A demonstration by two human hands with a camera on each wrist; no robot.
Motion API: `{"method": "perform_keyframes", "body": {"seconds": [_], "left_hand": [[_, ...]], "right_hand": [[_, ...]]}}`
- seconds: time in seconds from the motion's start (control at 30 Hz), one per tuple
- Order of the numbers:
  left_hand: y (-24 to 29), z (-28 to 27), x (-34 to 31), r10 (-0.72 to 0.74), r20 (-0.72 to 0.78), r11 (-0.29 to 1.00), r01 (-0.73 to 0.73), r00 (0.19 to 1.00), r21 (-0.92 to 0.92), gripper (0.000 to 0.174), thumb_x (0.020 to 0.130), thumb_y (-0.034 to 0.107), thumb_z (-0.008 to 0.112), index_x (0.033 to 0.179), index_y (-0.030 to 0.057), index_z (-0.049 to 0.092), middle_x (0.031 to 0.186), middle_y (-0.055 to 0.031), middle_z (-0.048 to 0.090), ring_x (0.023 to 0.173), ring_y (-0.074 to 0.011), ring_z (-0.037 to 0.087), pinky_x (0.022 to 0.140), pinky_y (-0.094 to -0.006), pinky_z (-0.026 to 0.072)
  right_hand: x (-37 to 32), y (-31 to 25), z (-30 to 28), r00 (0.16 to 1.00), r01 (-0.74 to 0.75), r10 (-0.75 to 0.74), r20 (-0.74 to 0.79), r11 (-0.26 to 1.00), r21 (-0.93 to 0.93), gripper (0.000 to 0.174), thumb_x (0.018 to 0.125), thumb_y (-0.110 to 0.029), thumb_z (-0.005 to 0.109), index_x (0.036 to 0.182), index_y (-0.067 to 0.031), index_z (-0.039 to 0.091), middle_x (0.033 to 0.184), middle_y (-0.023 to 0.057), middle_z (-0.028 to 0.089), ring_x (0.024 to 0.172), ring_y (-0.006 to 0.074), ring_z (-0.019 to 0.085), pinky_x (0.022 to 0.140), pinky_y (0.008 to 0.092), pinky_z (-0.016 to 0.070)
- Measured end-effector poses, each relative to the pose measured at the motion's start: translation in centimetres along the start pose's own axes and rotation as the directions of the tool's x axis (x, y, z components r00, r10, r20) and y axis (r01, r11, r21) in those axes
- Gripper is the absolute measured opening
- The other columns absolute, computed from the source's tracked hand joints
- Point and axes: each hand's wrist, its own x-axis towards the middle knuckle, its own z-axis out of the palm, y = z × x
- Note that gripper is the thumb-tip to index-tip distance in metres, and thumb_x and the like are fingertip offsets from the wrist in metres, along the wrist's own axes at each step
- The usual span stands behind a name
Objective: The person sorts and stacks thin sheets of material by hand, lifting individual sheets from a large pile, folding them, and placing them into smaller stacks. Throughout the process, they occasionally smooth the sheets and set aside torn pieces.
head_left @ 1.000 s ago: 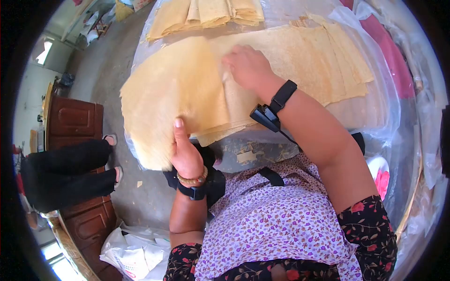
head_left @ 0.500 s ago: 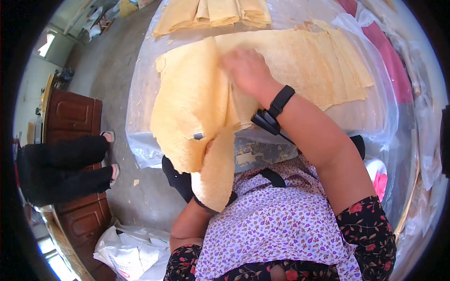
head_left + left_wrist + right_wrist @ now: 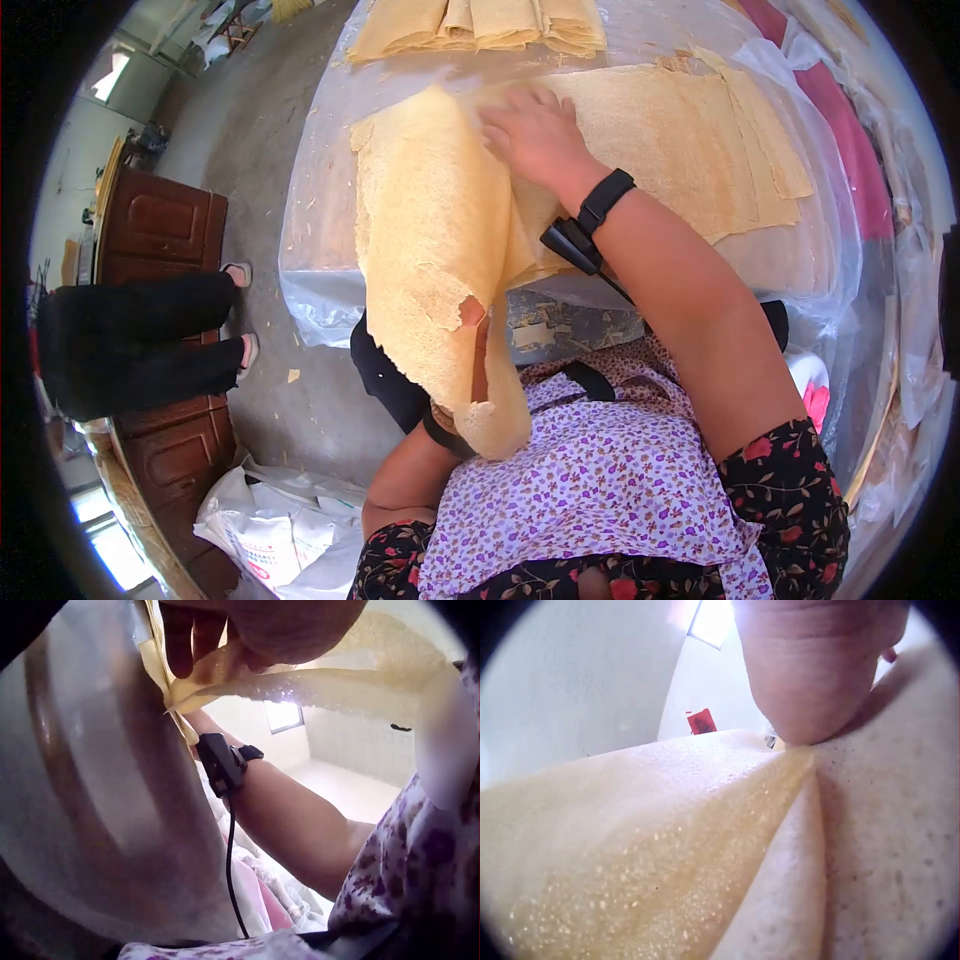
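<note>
A large, thin pancake (image 3: 430, 200), pale yellow and porous with a ragged edge and a torn hole, hangs lifted over the table's near left side. Beneath it, mostly hidden, my left hand (image 3: 285, 630) holds it, fingers bent against it in the left wrist view. Skin shows through the hole in the head view, and a flap drapes over the forearm. My right hand (image 3: 535, 135) rests at the fold, fingers spread and fairly straight, on the layered pancakes (image 3: 660, 140). In the right wrist view a fingertip of it touches the crease (image 3: 810, 761).
Folded pancakes (image 3: 480, 25) lie at the table's far side. Clear plastic (image 3: 320, 240) covers the table (image 3: 330, 170). A white sack (image 3: 290, 525) stands on the floor at left, near a brown cabinet (image 3: 165, 225) and another person's dark-trousered legs (image 3: 140, 345).
My left hand has come back toward the body, folding the pancake over itself and disappearing under it. The right hand stays near the fold; its fingers have spread.
</note>
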Motion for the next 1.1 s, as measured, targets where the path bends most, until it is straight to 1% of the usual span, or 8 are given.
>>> {"method": "perform_keyframes", "body": {"seconds": [0.13, 0.23, 0.33, 0.5, 0.63, 0.77, 0.93, 1.1], "left_hand": [[-0.3, -0.6, -0.7, -0.123, 0.006, 0.986, 0.123, 0.992, -0.111, 0.042, 0.109, 0.036, 0.049, 0.133, 0.0031, 0.058, 0.116, -0.0082, 0.067, 0.105, -0.0178, 0.063, 0.089, -0.0333, 0.0522], [0.5, -1.2, -1.0, -0.204, 0.001, 0.971, 0.202, 0.979, -0.129, 0.043, 0.109, 0.038, 0.049, 0.131, 0.0034, 0.06, 0.115, -0.0086, 0.068, 0.106, -0.0184, 0.064, 0.089, -0.0337, 0.053], [4.4, -0.3, -0.5, 0.039, 0.047, 0.9, -0.056, 0.998, 0.432, 0.043, 0.108, 0.04, 0.046, 0.122, 0.0037, 0.065, 0.105, -0.0096, 0.071, 0.097, -0.0183, 0.067, 0.084, -0.0349, 0.0536], [3.9, -0.4, 0.6, -0.175, -0.125, 0.984, 0.178, 0.977, 0.015, 0.042, 0.107, 0.042, 0.05, 0.108, 0.0039, 0.068, 0.088, -0.0079, 0.071, 0.079, -0.016, 0.066, 0.069, -0.0319, 0.0513], [5.1, 0.4, 1.6, -0.131, -0.275, 0.985, 0.092, 0.953, -0.149, 0.04, 0.105, 0.043, 0.054, 0.1, 0.0055, 0.066, 0.087, -0.0074, 0.069, 0.077, -0.0166, 0.064, 0.068, -0.0299, 0.0511], [7.4, -0.3, 2.1, -0.063, -0.152, 0.975, 0.028, 0.986, -0.222, 0.035, 0.103, 0.04, 0.06, 0.1, 0.0055, 0.066, 0.087, -0.0048, 0.066, 0.077, -0.0152, 0.063, 0.069, -0.0303, 0.0516], [5.4, -1.6, 3.5, 0.019, -0.25, 0.975, -0.073, 0.968, -0.208, 0.031, 0.101, 0.037, 0.064, 0.105, 0.006, 0.065, 0.088, -0.0033, 0.066, 0.078, -0.0141, 0.062, 0.069, -0.0294, 0.051], [5.8, -0.7, 4.5, 0.113, -0.378, 0.945, -0.216, 0.919, -0.244, 0.031, 0.099, 0.033, 0.069, 0.112, 0.0055, 0.065, 0.093, -0.0024, 0.066, 0.081, -0.0132, 0.063, 0.071, -0.0302, 0.0529]], "right_hand": [[-0.7, 1.4, 1.7, 0.98, 0.116, -0.101, -0.172, 0.99, 0.08, 0.028, 0.097, -0.026, 0.059, 0.121, -0.0299, 0.073, 0.131, 0.0047, 0.061, 0.129, 0.0307, 0.05, 0.11, 0.0691, 0.0266], [-1.1, 2.5, 1.0, 0.976, 0.196, -0.183, -0.117, 0.974, 0.116, 0.026, 0.093, -0.014, 0.06, 0.114, -0.0213, 0.075, 0.137, 0.0095, 0.061, 0.129, 0.032, 0.052, 0.11, 0.0569, 0.0334], [-0.4, 3.9, 1.6, 0.929, 0.369, -0.346, -0.128, 0.861, 0.35, 0.027, 0.088, -0.006, 0.062, 0.109, -0.0166, 0.076, 0.139, 0.0107, 0.061, 0.129, 0.033, 0.054, 0.111, 0.0485, 0.0382], [-0.2, 3.8, 0.0, 0.898, 0.37, -0.438, 0.04, 0.802, 0.47, 0.024, 0.082, -0.006, 0.069, 0.106, -0.0083, 0.075, 0.142, 0.0113, 0.06, 0.13, 0.0342, 0.054, 0.111, 0.0416, 0.0429], [-0.2, 3.2, 0.1, 0.916, 0.331, -0.395, 0.066, 0.84, 0.429, 0.024, 0.08, -0.007, 0.072, 0.104, -0.0033, 0.073, 0.14, 0.0118, 0.06, 0.124, 0.0321, 0.059, 0.106, 0.0386, 0.0472], [0.4, 2.9, 0.6, 0.939, 0.11, -0.307, 0.156, 0.696, 0.71, 0.025, 0.078, -0.012, 0.074, 0.102, -0.0035, 0.073, 0.128, 0.0091, 0.066, 0.113, 0.0265, 0.063, 0.096, 0.034, 0.0499], [0.2, 3.7, -0.1, 0.912, -0.196, -0.217, 0.348, 0.516, 0.834, 0.027, 0.073, -0.02, 0.079, 0.097, -0.0088, 0.075, 0.103, 0.0036, 0.072, 0.104, 0.0232, 0.066, 0.082, 0.0331, 0.052], [0.1, 2.4, 1.0, 0.931, 0.19, -0.32, 0.175, 0.835, 0.516, 0.023, 0.076, -0.022, 0.077, 0.098, -0.0141, 0.076, 0.101, 0.0033, 0.072, 0.106, 0.0228, 0.066, 0.104, 0.0466, 0.0411]]}}
